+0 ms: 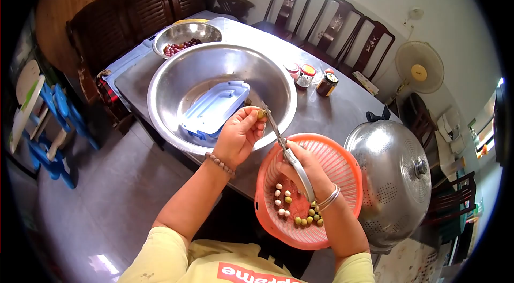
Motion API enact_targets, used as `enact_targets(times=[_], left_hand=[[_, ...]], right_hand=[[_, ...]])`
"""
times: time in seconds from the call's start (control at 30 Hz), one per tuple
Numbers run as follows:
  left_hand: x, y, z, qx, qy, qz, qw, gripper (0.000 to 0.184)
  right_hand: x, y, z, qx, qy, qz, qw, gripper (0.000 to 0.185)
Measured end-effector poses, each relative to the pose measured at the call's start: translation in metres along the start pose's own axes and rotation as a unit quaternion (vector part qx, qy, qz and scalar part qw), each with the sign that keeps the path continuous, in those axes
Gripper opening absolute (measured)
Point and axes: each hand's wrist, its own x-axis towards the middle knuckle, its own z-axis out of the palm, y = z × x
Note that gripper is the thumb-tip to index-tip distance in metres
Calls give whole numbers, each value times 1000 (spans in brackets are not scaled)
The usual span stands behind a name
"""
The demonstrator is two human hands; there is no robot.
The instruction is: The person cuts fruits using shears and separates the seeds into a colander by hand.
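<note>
Table [342, 102] spreading below. Basin [174, 82] standing on it, beyond left hand [240, 132]. Basket [341, 171] sitting below right hand [310, 169], loose pieces [303, 222] lying inside. Hands working apart: right gripping scissors [289, 154], left pinching green piece [261, 114]. Scissors' long axis running forward and leftward from right hand, tips pointing just beside green piece, contact unclear; left hand being nearer, green piece sitting left of blades.

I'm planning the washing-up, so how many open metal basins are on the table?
2: the large basin, holding a pale blue tray, and a smaller basin beyond it, with dark red round items. The domed metal cover might hide another.
</note>
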Motion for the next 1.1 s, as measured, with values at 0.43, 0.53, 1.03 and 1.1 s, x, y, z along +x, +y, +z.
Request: enact_targets(times=[0.43, 0.53, 1.03, 1.1], left_hand=[[4, -6, 6, -19, 97, 44, 994, 13], [6, -8, -1, -13, 65, 47, 997, 12], [5, -6, 1, -9, 71, 40, 997, 9], [4, -6, 2, -11, 75, 38, 996, 9]], right_hand=[[8, 33, -6, -319, 54, -162, 932, 35], [7, 33, -6, -311, 52, -178, 932, 33], [6, 29, 3, -199, 51, -103, 973, 16], [6, 29, 4, -185, 48, -97, 977, 16]])
